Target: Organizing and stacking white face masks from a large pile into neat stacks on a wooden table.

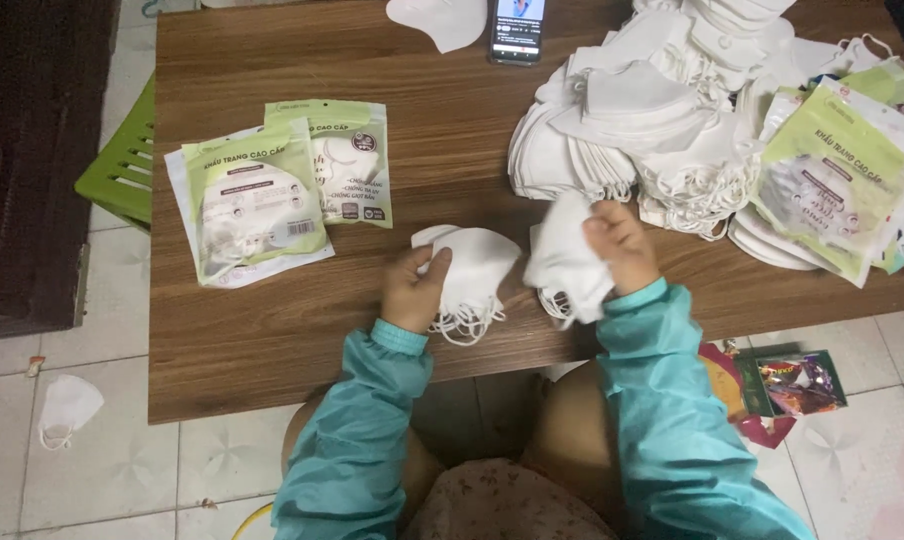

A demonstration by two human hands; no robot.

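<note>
Two small stacks of white masks (472,270), one gripped per hand (412,290), liable to fan apart if loosely pinched.

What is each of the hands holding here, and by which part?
Left hand: small stack of white folded face masks, gripped at its left edge. Right hand: another white mask bundle, gripped at its upper right.

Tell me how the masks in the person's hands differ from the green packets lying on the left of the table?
The loose white masks are bare, while the green packets hold theirs sealed in printed plastic. The loose masks are crumpled, with ear loops dangling over the table edge; the packets lie flat and overlapping. The left hand and right hand grip the loose masks; nothing touches the packets. Both show white masks on the same wooden table.
</note>
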